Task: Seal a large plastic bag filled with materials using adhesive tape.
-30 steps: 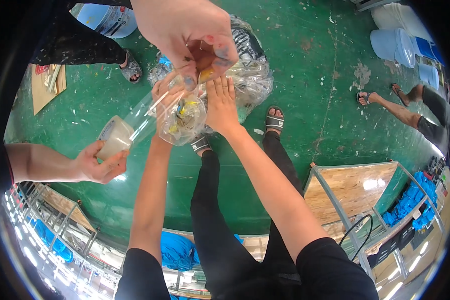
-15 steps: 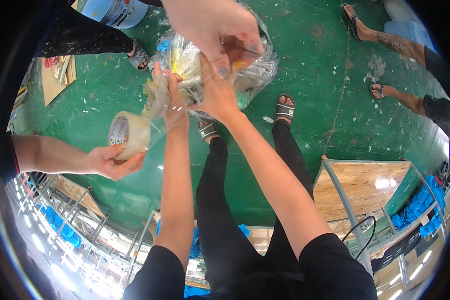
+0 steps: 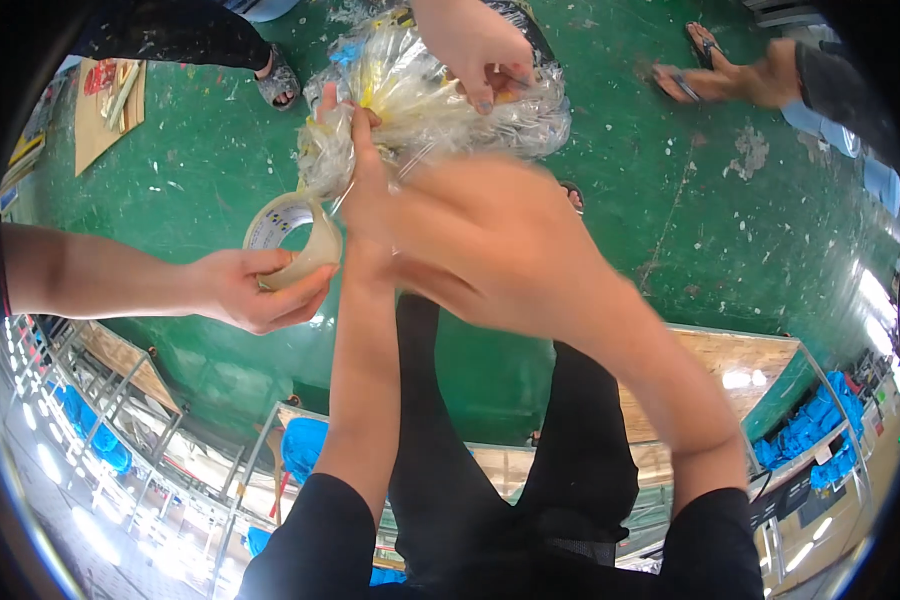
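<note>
A bulging clear plastic bag (image 3: 490, 130), with bits of yellow and blue showing through, lies in front of me at the top. My left hand (image 3: 368, 165) is closed round its gathered neck, one finger pointing up. My right hand (image 3: 480, 235) is smeared by motion beside my left wrist; its fingers cannot be made out. Close by on the left, a co-worker's hand (image 3: 255, 290) holds a roll of clear tape (image 3: 325, 245) on edge, near my left hand. A second co-worker hand (image 3: 480, 50), stained on its fingers, rests on the bag from above.
A green, paint-spotted floor (image 3: 620, 200) lies below. A co-worker's sandalled foot (image 3: 278, 85) stands at upper left, near a cardboard sheet (image 3: 105, 115). Another person's blurred legs (image 3: 760, 80) are at upper right. A wood-topped metal-framed table (image 3: 715, 375) and blue piles (image 3: 815, 430) stand at lower right.
My right hand has pulled back from the bag's neck toward me. The tape roll has come right and up, closer to my left hand. The person at right has shifted their feet.
</note>
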{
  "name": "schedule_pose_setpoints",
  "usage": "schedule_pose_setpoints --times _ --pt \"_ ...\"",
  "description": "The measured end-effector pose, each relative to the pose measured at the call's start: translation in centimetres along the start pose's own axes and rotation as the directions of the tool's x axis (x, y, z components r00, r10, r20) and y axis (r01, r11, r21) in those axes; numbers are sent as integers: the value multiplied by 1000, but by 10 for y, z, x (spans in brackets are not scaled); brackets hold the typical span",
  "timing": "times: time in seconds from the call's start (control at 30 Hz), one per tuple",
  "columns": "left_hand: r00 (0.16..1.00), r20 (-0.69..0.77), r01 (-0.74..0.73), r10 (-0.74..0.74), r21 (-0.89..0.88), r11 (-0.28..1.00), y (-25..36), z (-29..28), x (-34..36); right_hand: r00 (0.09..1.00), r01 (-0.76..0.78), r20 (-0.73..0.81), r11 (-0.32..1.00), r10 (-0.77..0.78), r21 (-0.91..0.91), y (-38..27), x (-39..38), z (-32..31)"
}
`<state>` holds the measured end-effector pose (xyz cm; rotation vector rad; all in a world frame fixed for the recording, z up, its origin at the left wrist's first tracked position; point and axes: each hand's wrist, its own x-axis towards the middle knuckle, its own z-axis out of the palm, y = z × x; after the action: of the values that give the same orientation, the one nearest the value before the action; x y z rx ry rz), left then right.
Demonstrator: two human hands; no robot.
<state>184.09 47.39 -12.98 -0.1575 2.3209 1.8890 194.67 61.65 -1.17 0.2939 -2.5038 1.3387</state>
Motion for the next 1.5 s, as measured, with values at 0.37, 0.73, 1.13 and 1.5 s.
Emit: schedule_pose_setpoints --times 0.37,0.73,1.13,1.5 --pt "990 20 -143 142 222 965 -33 -32 -19 842 161 539 959 -9 -235 68 113 99" --pt "945 281 -319 167 680 660 -66 -90 -113 947 -160 263 981 184 -110 60 112 107" --pt "900 375 -425 224 631 649 75 -111 -9 956 -85 274 994 102 -74 47 110 136" --pt "688 454 -722 567 342 602 0 -84 65 992 -47 100 974 71 -223 56 105 136"
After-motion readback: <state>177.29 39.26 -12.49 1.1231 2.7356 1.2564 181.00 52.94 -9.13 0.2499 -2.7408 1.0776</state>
